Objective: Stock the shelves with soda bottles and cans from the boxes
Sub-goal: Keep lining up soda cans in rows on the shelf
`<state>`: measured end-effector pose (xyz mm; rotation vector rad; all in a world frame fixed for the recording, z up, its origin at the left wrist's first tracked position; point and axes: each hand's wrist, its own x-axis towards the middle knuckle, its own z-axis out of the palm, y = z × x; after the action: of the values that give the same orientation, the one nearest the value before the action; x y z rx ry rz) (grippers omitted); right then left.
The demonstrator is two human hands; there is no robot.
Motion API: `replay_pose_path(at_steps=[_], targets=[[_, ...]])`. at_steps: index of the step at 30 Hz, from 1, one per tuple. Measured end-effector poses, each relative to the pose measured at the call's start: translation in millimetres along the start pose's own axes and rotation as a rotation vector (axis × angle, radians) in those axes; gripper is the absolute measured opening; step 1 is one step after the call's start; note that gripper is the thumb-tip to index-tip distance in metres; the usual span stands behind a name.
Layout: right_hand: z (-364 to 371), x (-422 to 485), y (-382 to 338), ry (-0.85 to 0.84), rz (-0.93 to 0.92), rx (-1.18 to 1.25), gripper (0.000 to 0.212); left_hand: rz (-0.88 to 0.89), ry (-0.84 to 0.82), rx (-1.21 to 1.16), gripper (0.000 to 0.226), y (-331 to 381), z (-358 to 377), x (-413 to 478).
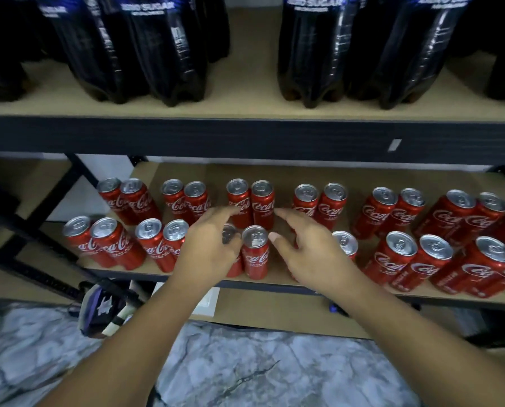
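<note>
My left grip (213, 245) and right grip (307, 254) are wide, holding nothing, and flank the front can (255, 251) on the lower shelf (357, 180) at 12 o'clock. Step, I judge: squaring the pair. Next: fetch more. Bottles (163, 54) stand beyond.

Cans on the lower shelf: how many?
24 cans: 13 in the back row, 11 in front. The right hand may hide another; the frame crops the right end.

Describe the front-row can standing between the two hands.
The can is slim, red metal with white Coca-Cola script and a silver top, pull tab flat, apparently unopened. It stands upright at the front edge of the lower shelf, beside a neighbour half hidden by the left hand. The thumb of the right hand lies near its rim; contact unclear.
</note>
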<state>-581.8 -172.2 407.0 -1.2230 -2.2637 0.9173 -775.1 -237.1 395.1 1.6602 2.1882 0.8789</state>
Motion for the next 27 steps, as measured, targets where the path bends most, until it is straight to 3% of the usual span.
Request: replay_pose_path(at_steps=[6,9,14,23,27], targets=[[54.1,14.6,-2.7,-0.107,0.072,0.073,0.074,-0.049,-0.102,-0.053,0.077,-28.6,-1.9,-10.5],[65.4,24.3,-0.8,-0.121,0.118,0.022,0.073,-0.086,-0.154,-0.077,0.086,-39.1,4.5,-7.8],[65.2,28.2,1.7,-0.124,0.139,-0.005,0.050,-0.099,-0.127,-0.074,0.069,-52.2,17.2,-5.4],[64.2,27.8,1.8,-0.124,0.139,-0.012,0.048,-0.074,-0.124,-0.130,0.062,-61.4,19.5,-3.9],[63.2,26.8,1.3,-0.116,0.115,-0.028,0.060,-0.084,-0.145,-0.130,0.070,-65.3,21.5,-3.3]])
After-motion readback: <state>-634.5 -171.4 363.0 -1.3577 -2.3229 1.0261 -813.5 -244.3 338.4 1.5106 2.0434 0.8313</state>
